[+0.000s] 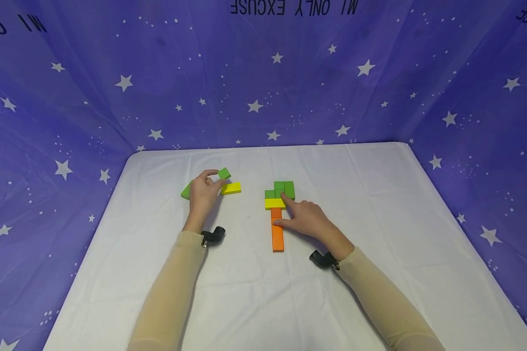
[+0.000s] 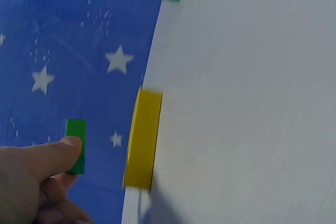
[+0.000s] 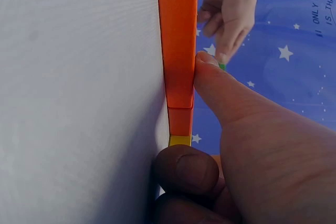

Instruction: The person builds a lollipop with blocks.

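My left hand (image 1: pixel 203 195) pinches a small green block (image 1: pixel 224 173) between thumb and fingers, raised above the table in the left wrist view. Close below it lies a yellow block (image 1: pixel 232 188). A larger green piece (image 1: pixel 186 191) is partly hidden behind that hand. On the right, a flat arrangement has a long orange block (image 1: pixel 278 239), a short darker orange one (image 1: pixel 276 212), a yellow block (image 1: pixel 272 204) across, and several green blocks (image 1: pixel 289 188) at the far end. My right hand (image 1: pixel 312 220) touches it, index finger on the green part and thumb on the long orange block (image 3: pixel 178 40).
A white cloth (image 1: pixel 254 297) covers the table. Purple curtains (image 1: pixel 246 73) with white stars hang behind it and at both sides. Black wrist cameras sit on the left wrist (image 1: pixel 213 236) and the right wrist (image 1: pixel 322 259).
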Motion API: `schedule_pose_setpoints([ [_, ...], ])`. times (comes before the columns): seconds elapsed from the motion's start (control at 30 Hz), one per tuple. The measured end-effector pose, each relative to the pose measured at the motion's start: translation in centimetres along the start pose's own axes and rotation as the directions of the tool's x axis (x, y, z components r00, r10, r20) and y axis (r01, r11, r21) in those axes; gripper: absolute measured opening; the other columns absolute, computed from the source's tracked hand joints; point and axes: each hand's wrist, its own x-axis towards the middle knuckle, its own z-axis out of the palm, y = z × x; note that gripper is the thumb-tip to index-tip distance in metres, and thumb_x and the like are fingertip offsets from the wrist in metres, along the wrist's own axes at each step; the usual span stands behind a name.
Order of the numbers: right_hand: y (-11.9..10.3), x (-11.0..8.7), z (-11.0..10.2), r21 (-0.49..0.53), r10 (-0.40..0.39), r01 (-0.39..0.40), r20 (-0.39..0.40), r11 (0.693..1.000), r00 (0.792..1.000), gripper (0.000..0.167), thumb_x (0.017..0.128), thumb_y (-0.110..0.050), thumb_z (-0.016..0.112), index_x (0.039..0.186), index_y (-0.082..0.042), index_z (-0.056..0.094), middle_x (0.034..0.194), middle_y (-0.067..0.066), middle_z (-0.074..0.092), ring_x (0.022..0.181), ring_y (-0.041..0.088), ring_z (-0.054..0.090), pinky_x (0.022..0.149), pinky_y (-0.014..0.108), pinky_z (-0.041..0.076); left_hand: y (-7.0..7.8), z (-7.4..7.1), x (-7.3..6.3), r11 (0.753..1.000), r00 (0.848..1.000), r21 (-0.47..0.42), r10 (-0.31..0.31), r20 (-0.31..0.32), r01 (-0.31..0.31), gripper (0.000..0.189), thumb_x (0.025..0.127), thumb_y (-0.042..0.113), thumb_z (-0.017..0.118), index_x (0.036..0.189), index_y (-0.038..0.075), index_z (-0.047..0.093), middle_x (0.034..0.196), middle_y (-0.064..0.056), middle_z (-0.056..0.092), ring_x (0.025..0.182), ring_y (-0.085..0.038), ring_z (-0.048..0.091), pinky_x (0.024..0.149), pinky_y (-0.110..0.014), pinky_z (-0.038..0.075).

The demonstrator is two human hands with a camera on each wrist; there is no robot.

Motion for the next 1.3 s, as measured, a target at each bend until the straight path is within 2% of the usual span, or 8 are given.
schedule_pose_setpoints([
  [0.13, 0.0, 0.0, 0.0, 0.003, 0.003, -0.003, 0.003, 1.000, 1.000, 0.105, 0.089, -0.074, 0.069, 0.168, -0.016, 0.031, 0.058, -0.005, 0.035, 0.055, 0.014, 0.030, 0.055, 0.030, 0.023, 0.6, 1.2, -0.6, 0.998, 0.997, -0.027, 0.064, 0.033, -0.063, 0.042, 0.095, 0.026, 0.079, 0.133, 0.013, 0.071, 0.059, 0.007, 0.044, 0.051, -0.009, 0.035, 0.049, -0.024, 0.030],
  [0.37, 0.0, -0.1, -0.1, 0.007, 0.008, -0.008, 0.003, 1.000, 1.000, 0.105, 0.089, -0.073, 0.070, 0.168, -0.016, 0.032, 0.057, -0.005, 0.034, 0.054, 0.014, 0.029, 0.054, 0.030, 0.023, 1.2, 3.3, -1.5, 0.988, 0.984, 0.003, 0.153, 0.089, -0.154, 0.037, 0.095, 0.027, 0.081, 0.129, 0.014, 0.074, 0.062, 0.007, 0.046, 0.055, -0.010, 0.038, 0.054, -0.027, 0.034],
  [0.7, 0.0, 0.0, -0.1, 0.002, 0.011, -0.011, 0.008, 1.000, 1.000, 0.105, 0.090, -0.074, 0.069, 0.168, -0.016, 0.031, 0.059, -0.004, 0.037, 0.055, 0.015, 0.033, 0.055, 0.030, 0.025, 1.8, 4.9, -2.4, 0.985, 0.976, -0.041, 0.172, 0.135, -0.167, 0.036, 0.092, 0.025, 0.081, 0.127, 0.015, 0.076, 0.063, 0.005, 0.048, 0.056, -0.012, 0.040, 0.054, -0.027, 0.034],
  [1.0, 0.0, -0.1, -0.1, 0.000, 0.014, -0.014, 0.004, 1.000, 1.000, 0.103, 0.090, -0.073, 0.069, 0.168, -0.016, 0.032, 0.059, -0.004, 0.038, 0.054, 0.015, 0.034, 0.055, 0.029, 0.026, 2.1, 6.1, -2.5, 0.980, 0.964, -0.066, 0.195, 0.179, -0.186, 0.034, 0.093, 0.024, 0.081, 0.125, 0.015, 0.077, 0.061, 0.006, 0.044, 0.054, -0.010, 0.036, 0.053, -0.026, 0.031],
  [1.3, 0.1, 0.0, 0.0, 0.001, 0.010, -0.010, 0.006, 1.000, 1.000, 0.104, 0.090, -0.074, 0.068, 0.168, -0.016, 0.032, 0.058, -0.005, 0.038, 0.055, 0.015, 0.034, 0.054, 0.030, 0.025, 2.6, 7.1, -2.5, 0.985, 0.960, -0.044, 0.174, 0.218, -0.169, 0.036, 0.093, 0.027, 0.081, 0.127, 0.017, 0.077, 0.064, 0.004, 0.046, 0.056, -0.012, 0.037, 0.053, -0.026, 0.030],
])
